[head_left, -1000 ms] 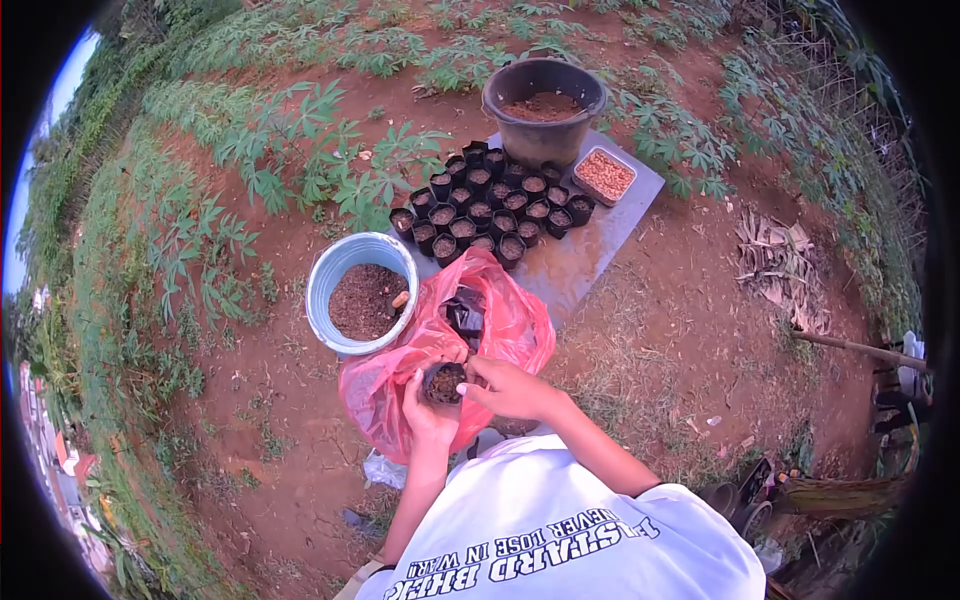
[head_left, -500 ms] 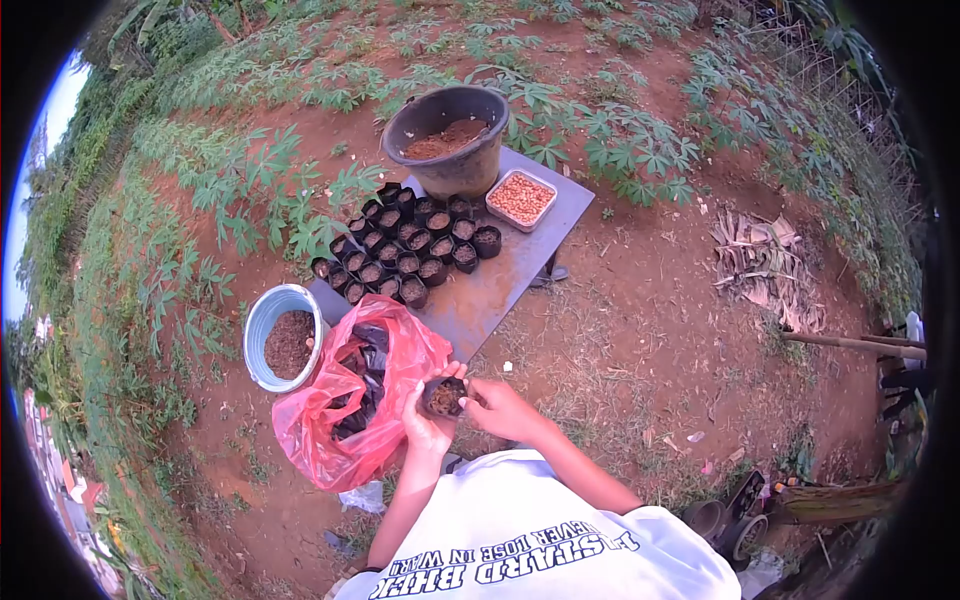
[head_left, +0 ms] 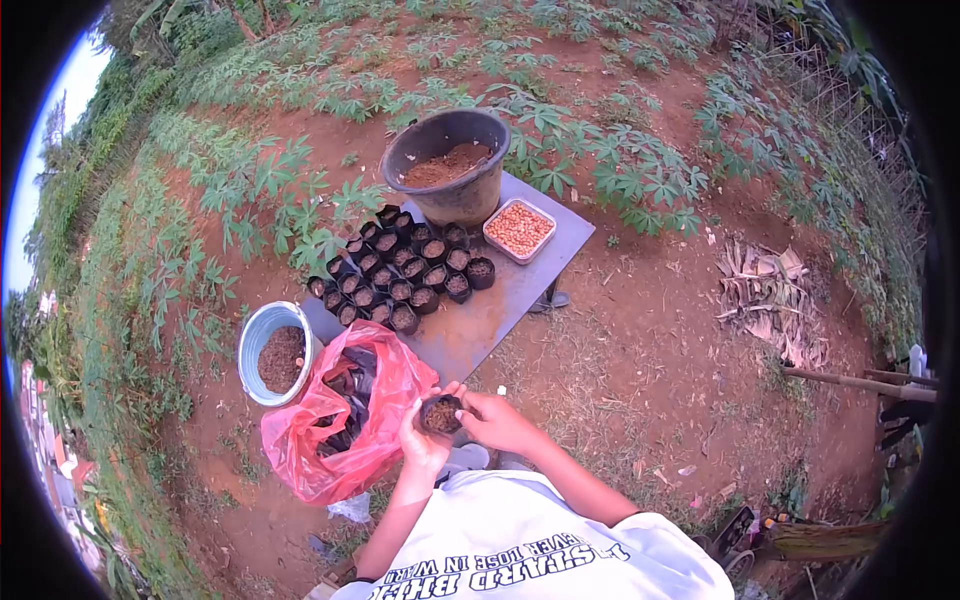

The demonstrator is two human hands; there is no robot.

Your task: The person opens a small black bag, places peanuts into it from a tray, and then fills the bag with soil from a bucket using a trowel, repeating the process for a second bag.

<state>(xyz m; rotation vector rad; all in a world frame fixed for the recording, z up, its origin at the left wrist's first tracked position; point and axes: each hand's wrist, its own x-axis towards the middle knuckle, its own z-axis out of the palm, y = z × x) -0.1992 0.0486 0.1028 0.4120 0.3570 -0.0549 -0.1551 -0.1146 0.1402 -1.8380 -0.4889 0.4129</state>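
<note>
My left hand (head_left: 420, 440) cups a small black grow bag filled with soil (head_left: 440, 413), holding it in front of my chest. My right hand (head_left: 497, 420) touches the bag's right rim, fingers curled at the soil. Just left of my hands lies a red plastic bag (head_left: 335, 440) with empty black grow bags inside. Beyond it, a grey board (head_left: 500, 305) carries several filled black grow bags (head_left: 400, 275) in rows.
A blue bucket of soil (head_left: 268, 352) stands left of the red bag. On the board's far end sit a large black pot of soil (head_left: 445, 165) and a tray of pale seeds (head_left: 518, 229). Green plants ring the bare red earth; dry leaves (head_left: 775, 290) lie right.
The view has shifted, so everything sits lower and more to the left than before. My hands stay together on the small bag, now right of the red bag instead of over it.
</note>
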